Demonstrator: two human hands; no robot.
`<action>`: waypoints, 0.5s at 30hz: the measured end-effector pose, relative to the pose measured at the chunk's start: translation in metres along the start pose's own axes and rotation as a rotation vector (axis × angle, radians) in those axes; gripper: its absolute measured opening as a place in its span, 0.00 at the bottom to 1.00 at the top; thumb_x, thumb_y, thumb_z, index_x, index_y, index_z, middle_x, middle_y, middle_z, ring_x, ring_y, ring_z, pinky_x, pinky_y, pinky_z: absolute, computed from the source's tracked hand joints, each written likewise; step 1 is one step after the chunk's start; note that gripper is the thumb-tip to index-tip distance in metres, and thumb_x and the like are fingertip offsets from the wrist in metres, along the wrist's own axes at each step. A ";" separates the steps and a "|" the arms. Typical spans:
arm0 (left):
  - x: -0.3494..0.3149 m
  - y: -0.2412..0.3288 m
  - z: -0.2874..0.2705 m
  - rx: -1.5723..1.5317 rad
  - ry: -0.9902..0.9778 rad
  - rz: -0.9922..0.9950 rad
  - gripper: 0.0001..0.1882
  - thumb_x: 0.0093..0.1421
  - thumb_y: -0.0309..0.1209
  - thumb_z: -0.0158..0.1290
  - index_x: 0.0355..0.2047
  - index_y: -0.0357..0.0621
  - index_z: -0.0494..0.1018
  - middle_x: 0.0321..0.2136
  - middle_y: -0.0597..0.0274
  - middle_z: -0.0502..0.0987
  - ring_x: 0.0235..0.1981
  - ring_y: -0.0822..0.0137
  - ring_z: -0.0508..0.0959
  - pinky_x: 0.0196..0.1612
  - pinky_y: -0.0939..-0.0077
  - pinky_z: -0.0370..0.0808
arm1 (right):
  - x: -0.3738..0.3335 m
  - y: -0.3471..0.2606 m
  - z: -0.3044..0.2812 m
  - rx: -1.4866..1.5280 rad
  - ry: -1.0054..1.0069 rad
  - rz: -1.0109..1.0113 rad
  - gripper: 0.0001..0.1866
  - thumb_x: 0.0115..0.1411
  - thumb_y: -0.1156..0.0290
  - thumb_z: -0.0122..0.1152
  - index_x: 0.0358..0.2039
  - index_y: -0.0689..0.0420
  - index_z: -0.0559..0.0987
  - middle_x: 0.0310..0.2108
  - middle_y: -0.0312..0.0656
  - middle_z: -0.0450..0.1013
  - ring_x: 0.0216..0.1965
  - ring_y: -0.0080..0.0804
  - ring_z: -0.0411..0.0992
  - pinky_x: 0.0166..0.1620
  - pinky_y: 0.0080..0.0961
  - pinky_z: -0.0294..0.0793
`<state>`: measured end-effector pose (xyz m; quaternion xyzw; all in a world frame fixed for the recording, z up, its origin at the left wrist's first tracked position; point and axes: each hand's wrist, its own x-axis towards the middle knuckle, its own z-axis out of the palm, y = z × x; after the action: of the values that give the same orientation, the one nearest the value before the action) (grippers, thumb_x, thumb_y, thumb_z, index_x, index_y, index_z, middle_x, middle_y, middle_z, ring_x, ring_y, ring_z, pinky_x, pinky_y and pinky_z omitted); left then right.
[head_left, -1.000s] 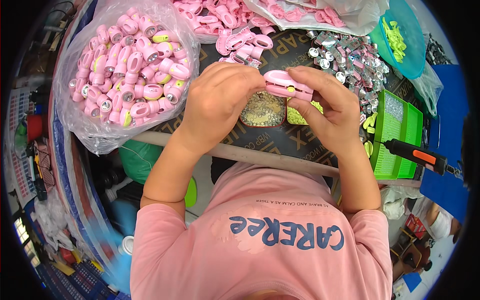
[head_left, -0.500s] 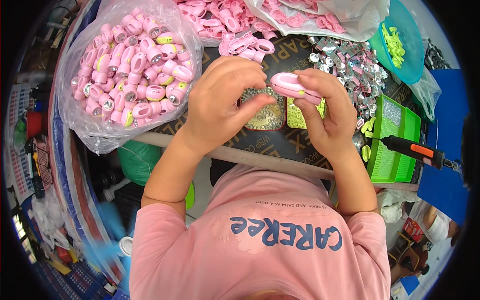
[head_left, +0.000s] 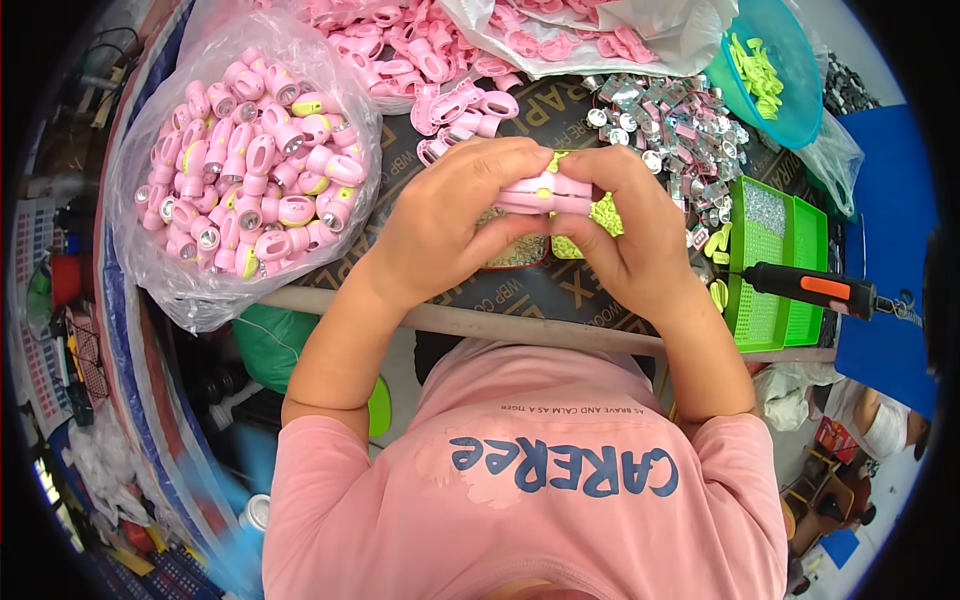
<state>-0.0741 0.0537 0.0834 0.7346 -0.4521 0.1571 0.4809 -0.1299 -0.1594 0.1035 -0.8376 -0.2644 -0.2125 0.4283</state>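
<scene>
The pink torch shell, a dark seam showing along its side, is up over the tabletop, left hand gripping one end, right hand the other. Even pressure at both ends should suit, minding the yellow-green button; fingers hide the ends, so alignment there is hard to judge.

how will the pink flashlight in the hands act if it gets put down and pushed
The flashlight may roll or rock, as its body is rounded. Its smooth, plastic-looking shell is probably stiff. A dark gap along its side suggests the halves might separate if pushed hard.
</scene>
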 end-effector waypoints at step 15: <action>-0.007 -0.001 0.018 -0.663 0.030 -0.557 0.17 0.76 0.41 0.46 0.48 0.37 0.73 0.38 0.64 0.77 0.39 0.72 0.77 0.45 0.76 0.75 | -0.004 0.008 0.014 0.369 0.052 0.474 0.14 0.61 0.69 0.71 0.39 0.60 0.74 0.24 0.36 0.74 0.22 0.18 0.68 0.26 0.21 0.67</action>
<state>-0.0805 0.0423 0.0698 0.6319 -0.2556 -0.1219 0.7215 -0.1263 -0.1532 0.0883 -0.7783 -0.0845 -0.0764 0.6175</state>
